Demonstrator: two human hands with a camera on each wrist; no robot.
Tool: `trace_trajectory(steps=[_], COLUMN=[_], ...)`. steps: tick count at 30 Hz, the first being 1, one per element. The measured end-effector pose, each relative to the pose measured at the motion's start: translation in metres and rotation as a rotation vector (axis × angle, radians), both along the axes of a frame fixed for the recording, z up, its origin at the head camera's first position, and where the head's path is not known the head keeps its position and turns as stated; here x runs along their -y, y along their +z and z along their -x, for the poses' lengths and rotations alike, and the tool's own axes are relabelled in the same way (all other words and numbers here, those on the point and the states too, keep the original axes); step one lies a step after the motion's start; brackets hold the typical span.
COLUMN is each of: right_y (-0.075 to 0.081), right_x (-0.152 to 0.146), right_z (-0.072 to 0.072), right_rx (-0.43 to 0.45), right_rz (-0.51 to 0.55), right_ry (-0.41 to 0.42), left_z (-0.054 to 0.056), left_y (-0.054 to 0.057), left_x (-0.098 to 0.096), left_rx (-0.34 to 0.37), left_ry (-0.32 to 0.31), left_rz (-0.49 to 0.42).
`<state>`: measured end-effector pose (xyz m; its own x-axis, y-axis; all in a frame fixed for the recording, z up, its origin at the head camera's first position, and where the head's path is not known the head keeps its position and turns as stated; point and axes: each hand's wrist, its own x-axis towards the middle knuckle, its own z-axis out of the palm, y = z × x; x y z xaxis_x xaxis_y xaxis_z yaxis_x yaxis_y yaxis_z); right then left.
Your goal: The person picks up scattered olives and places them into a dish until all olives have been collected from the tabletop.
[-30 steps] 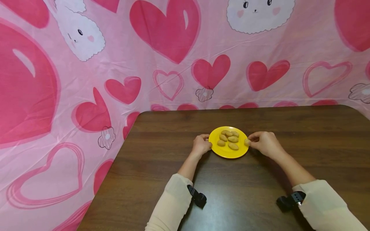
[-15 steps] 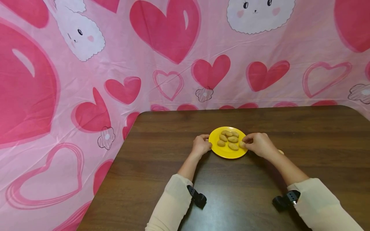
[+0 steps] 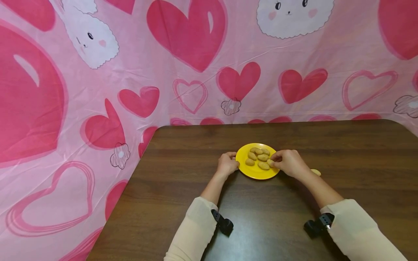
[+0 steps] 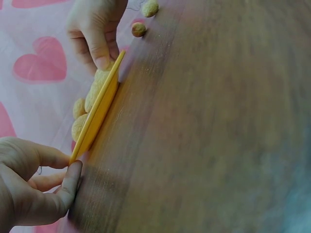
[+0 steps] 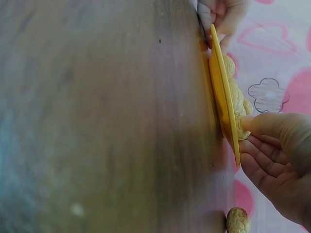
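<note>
A yellow plate (image 3: 256, 175) lies on the table, bearing several tan, oval peanuts (image 3: 263, 157) in rough-textured shells. My left hand (image 3: 227, 164) pinches the plate's left rim, thumb below and fingers above, as the left wrist view shows at the plate's edge (image 4: 77, 153). Over the right part of the plate, my right hand (image 3: 290, 164) holds another peanut (image 3: 270, 162) between thumb and fingertips, close beside the others. In the right wrist view the thumb of the right hand (image 5: 284, 155) presses on that peanut, and its lower fingers lie at the rim.
One loose peanut (image 3: 316, 172) lies on the table just behind my right wrist; the left wrist view shows two, a brown one (image 4: 138, 29) and a paler one (image 4: 150, 8). The brown wooden table (image 3: 183, 174) meets a pink heart-patterned cloth (image 3: 202, 98) at the back.
My right hand has moved left from the plate's right rim to over the plate, carrying the peanut. The loose peanut behind that wrist has come into view. My left hand and the plate stay put.
</note>
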<state>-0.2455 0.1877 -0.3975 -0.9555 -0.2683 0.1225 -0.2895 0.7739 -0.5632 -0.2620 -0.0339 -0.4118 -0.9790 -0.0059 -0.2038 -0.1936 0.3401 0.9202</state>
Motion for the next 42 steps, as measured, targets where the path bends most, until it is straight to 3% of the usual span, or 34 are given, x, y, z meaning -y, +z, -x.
trace_trajectory(steps=[9,20,27,42], right_y=[0.001,0.002,0.004,0.009], right_x=[0.002,0.001,-0.006,-0.025], right_z=[0.000,-0.002,-0.003,-0.013], right_rx=[0.026,-0.012,-0.057,-0.047], right_rz=[-0.004,0.000,-0.025,-0.051], right_ry=[0.002,0.017,0.014,-0.021], left_z=[0.000,0.000,0.001,0.001], left_y=[-0.001,-0.001,-0.002,-0.001], left_x=[0.000,-0.001,0.000,0.000], left_rx=[-0.007,0.001,-0.007,-0.001], left_ry=[-0.006,0.000,-0.001,-0.004], left_rz=[0.000,0.018,0.025,0.024])
